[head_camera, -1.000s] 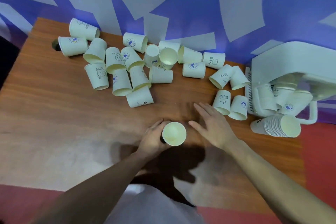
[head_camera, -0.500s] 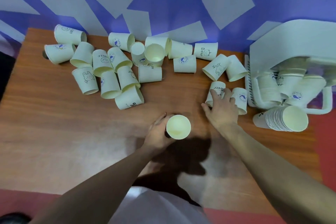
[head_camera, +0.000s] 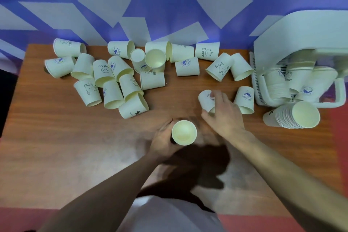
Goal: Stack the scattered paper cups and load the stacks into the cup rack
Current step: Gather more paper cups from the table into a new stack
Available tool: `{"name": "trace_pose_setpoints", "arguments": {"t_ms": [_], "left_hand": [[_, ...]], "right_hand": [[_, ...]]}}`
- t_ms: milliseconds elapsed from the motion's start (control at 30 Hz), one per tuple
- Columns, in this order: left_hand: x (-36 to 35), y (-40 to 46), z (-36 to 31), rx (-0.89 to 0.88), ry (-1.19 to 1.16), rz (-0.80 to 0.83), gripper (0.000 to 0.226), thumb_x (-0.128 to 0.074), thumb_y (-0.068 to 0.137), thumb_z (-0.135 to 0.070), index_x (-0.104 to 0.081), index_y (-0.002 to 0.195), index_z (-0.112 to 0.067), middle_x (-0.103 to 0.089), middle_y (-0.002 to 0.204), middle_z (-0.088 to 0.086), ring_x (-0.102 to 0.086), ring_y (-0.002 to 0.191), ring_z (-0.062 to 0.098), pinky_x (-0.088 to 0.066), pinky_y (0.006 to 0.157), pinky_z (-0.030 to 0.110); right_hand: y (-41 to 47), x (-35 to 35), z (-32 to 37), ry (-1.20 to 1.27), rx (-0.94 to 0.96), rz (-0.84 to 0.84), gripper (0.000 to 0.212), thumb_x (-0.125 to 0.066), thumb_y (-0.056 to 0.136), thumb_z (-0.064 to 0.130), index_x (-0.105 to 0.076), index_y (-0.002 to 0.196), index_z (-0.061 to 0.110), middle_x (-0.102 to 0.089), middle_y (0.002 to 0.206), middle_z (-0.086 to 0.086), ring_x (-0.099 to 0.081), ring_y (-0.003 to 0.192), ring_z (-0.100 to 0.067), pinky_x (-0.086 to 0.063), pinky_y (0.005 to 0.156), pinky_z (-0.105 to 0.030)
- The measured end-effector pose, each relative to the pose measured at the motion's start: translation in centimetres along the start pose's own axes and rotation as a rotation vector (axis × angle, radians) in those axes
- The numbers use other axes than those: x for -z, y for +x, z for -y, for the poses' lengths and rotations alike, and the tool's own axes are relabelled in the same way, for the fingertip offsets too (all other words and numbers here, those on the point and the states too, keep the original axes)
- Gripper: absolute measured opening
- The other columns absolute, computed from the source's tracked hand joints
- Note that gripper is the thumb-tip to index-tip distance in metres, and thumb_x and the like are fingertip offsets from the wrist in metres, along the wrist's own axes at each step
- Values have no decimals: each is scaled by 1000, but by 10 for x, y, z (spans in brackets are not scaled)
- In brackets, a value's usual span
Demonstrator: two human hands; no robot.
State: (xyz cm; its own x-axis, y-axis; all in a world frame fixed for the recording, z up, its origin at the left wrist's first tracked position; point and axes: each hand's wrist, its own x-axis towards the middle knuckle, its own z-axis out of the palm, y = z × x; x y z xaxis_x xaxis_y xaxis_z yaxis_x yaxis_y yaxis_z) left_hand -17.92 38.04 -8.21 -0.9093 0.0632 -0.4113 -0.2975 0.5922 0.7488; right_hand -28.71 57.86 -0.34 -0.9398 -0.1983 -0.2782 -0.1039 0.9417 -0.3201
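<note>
My left hand (head_camera: 163, 138) grips an upright paper cup (head_camera: 184, 133), mouth up, near the table's front middle. My right hand (head_camera: 224, 114) is closed around another cup (head_camera: 205, 100), lifted and tilted, base pointing away. A single cup (head_camera: 244, 100) lies just right of that hand. Several white printed cups lie scattered on their sides across the back of the table, a dense cluster (head_camera: 113, 81) at the left. The white cup rack (head_camera: 301, 58) stands at the right with stacks inside. A finished stack (head_camera: 293, 115) lies on its side in front of the rack.
The wooden table (head_camera: 56, 147) ends at a blue and white patterned wall behind the cups. A dark hole (head_camera: 45, 69) shows near the table's left edge. Red floor lies to the right and front of the table.
My right hand reached forward to a cup beside the rack, closed on it and has drawn it back toward the cup in my left hand. The left hand stayed put.
</note>
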Motion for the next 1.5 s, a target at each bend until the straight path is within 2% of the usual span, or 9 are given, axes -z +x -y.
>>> {"name": "trace_pose_setpoints", "arguments": {"t_ms": [100,233,567,700,867,1100,1233,1367,1500], "left_hand": [[0,-1,2,-19,-15,-1,96,-62,63,-70,-50,144,-19,-48,152,9,-35,147,25,-24,120,32],[-3,4,11,-73,-51,-9,75,-75,74,-61,-48,139,-34,-55,144,-2,-44,141,24,-39,112,53],[-4,0,10,-56,-127,-30,63,-56,79,-44,-58,133,-11,-60,137,12,-53,132,31,-44,106,54],[-5,2,15,-59,-92,-35,57,-55,78,-38,-59,130,-16,-62,134,8,-55,129,28,-45,104,52],[-8,8,20,-61,-56,-48,73,-74,70,-35,-49,138,-29,-56,143,-2,-49,136,22,-42,108,52],[-8,8,25,-66,-55,-40,79,-74,67,-39,-49,140,-27,-55,144,-1,-47,138,22,-41,108,53],[-9,7,27,-80,-69,-27,87,-70,66,-51,-49,145,-20,-51,150,4,-43,142,24,-36,114,52],[-7,9,30,-104,-16,-4,90,-69,69,-67,-52,143,-18,-51,150,7,-38,146,24,-32,118,48],[-5,7,23,-82,-34,-16,93,-68,64,-69,-51,143,-22,-49,151,5,-35,147,19,-31,120,41]], "right_hand": [[-16,28,17,77,178,-29,51,-66,82,45,-51,125,22,-56,121,3,-62,101,-23,-50,80,-37],[-36,53,43,15,351,111,48,-64,80,53,-55,123,32,-52,119,9,-60,99,-18,-51,80,-36],[-43,34,80,-199,509,232,54,-55,72,57,-53,117,27,-51,100,6,-58,93,-19,-45,71,-33],[-41,14,75,-277,527,271,58,-57,77,59,-49,124,25,-51,113,1,-54,104,-24,-42,80,-37],[-35,-27,49,-258,426,345,88,-58,78,68,-20,150,36,-34,148,-6,-42,124,-30,-37,98,-44],[-33,-38,45,-234,435,337,96,-66,76,58,-11,152,38,-28,151,-6,-41,128,-29,-36,101,-44],[-30,-23,37,-177,504,401,111,-70,72,59,-1,155,37,-23,156,-3,-27,140,-24,-30,110,-42],[-12,13,10,-34,448,279,85,-52,84,70,-17,155,40,-27,157,6,-27,142,-20,-32,113,-45],[18,36,-28,-140,144,161,67,-55,92,51,-31,152,33,-22,162,-1,-19,146,-34,-30,112,-61]]}}
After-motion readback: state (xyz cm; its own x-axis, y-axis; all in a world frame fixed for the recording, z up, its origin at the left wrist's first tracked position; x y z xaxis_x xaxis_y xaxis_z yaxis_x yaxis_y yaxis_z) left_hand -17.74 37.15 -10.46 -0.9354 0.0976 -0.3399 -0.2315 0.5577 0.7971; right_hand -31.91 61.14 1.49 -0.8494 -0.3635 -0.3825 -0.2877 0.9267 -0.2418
